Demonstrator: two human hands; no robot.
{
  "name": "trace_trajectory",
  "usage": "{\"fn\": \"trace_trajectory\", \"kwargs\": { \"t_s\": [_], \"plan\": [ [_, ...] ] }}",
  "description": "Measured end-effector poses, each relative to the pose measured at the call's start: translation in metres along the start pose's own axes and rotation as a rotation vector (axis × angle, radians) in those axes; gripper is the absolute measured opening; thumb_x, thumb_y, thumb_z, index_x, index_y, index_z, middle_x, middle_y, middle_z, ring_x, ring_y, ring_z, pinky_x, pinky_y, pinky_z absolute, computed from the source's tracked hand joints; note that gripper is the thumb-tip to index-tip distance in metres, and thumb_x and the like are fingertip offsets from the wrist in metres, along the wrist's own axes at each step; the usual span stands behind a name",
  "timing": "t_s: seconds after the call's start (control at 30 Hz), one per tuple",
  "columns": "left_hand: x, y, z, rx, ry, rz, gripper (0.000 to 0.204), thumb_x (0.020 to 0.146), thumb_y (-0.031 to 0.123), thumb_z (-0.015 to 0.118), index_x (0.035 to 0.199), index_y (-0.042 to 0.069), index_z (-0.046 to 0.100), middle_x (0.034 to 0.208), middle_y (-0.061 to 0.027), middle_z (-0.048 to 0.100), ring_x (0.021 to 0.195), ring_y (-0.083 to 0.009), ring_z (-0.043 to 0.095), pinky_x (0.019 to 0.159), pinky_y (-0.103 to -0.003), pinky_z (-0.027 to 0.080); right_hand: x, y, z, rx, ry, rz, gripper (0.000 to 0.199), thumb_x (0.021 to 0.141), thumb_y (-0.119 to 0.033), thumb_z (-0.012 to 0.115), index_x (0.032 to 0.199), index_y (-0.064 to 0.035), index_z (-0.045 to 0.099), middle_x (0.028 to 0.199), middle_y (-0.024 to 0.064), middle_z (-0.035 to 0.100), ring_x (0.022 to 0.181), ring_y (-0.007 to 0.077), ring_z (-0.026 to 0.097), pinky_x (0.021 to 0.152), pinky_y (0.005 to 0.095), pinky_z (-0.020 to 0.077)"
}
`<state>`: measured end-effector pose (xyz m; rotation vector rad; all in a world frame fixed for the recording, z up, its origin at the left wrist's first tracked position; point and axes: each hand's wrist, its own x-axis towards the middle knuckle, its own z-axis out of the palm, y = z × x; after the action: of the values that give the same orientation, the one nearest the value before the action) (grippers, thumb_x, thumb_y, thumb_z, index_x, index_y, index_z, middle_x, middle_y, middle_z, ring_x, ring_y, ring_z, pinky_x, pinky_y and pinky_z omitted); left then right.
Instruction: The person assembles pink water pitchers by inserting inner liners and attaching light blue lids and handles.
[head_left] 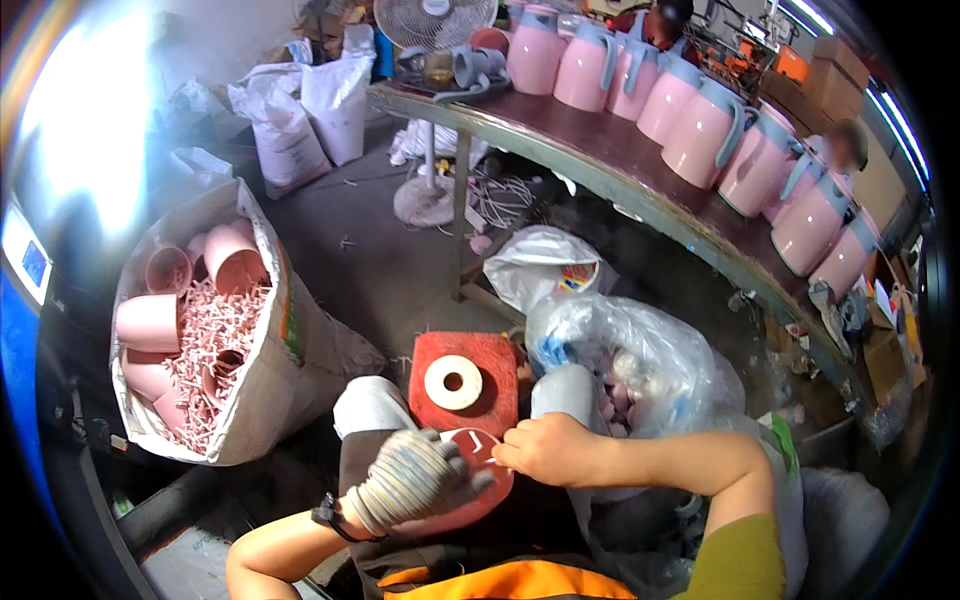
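In my lap sits a rounded pink plastic part (470, 515), its inside showing. My left hand (415, 480), in a pale striped knit glove, is closed on its left side, the fingers reaching over the opening. My bare right hand (550, 450) is at the right rim with its fingers pinched together. What lies in that pinch is too small or hidden to tell. Small pale slivers show inside the part, near the right fingertips. Just beyond my hands, a cream ring-shaped roll (453, 383) lies on a red block-like seat or stool (432, 350).
A large white woven sack (290, 360) at left holds pink cups and plastic scraps. A clear plastic bag (680, 350) with pink pieces stands at right. Pink jugs (705, 135) line a long table (570, 140) beyond. A fan (430, 195) stands at the back, with people farther off.
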<state>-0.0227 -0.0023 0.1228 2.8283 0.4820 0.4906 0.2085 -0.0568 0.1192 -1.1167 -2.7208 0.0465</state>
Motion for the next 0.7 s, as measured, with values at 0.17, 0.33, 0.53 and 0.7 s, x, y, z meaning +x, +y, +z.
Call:
{"fn": "trace_trajectory", "kwargs": {
  "t_s": [0.17, 0.33, 0.53, 0.7],
  "plan": [
    [-0.010, -0.014, -0.050, -0.251, 0.213, -0.059, 0.030, 0.083, 0.028, 0.066, 0.063, 0.007, 0.058, 0.070, -0.0094, 0.061, 0.063, -0.0246, 0.062, 0.056, -0.036, 0.048, 0.034, -0.016, -0.022, -0.015, 0.007, -0.275, 0.007, 0.074, -0.017, 0.060, 0.072, -0.0122, 0.055, 0.068, 0.0022, 0.052, 0.062, 0.0196, 0.058, 0.051, 0.0328, 0.0458],
    [-0.123, -0.082, -0.070, -1.258, 1.044, -0.713, 0.036, 0.089, 0.026, 0.054, 0.060, 0.005, 0.051, 0.072, -0.0076, 0.060, 0.067, -0.0157, 0.057, 0.062, -0.028, 0.046, 0.017, 0.013, -0.091, 0.327, 0.545, 0.153, 0.028, 0.082, -0.022, 0.065, 0.105, -0.0071, 0.061, 0.084, 0.0056, 0.062, 0.068, 0.0181, 0.059, 0.063, 0.0321, 0.0486],
    [-0.084, -0.048, -0.052, -0.783, 0.637, -0.491, 0.042, 0.086, 0.025, 0.050, 0.052, 0.005, 0.037, 0.058, -0.0075, 0.044, 0.055, -0.0159, 0.039, 0.054, -0.030, 0.031, 0.185, -0.015, -0.054, 0.880, 0.434, 0.320, 0.057, 0.086, -0.031, 0.072, 0.129, 0.0008, 0.053, 0.096, 0.0088, 0.063, 0.077, 0.0104, 0.059, 0.074, 0.0248, 0.0494],
    [-0.060, -0.045, -0.008, -1.023, 0.637, -0.506, 0.042, 0.086, 0.021, 0.049, 0.049, 0.008, 0.034, 0.056, -0.0070, 0.042, 0.055, -0.0163, 0.039, 0.056, -0.030, 0.030, 0.047, 0.038, 0.000, 0.997, 0.411, 0.679, 0.035, 0.094, -0.018, 0.064, 0.123, 0.0014, 0.058, 0.092, 0.0026, 0.062, 0.083, 0.0058, 0.057, 0.073, 0.0210, 0.0482]
  ]
}}
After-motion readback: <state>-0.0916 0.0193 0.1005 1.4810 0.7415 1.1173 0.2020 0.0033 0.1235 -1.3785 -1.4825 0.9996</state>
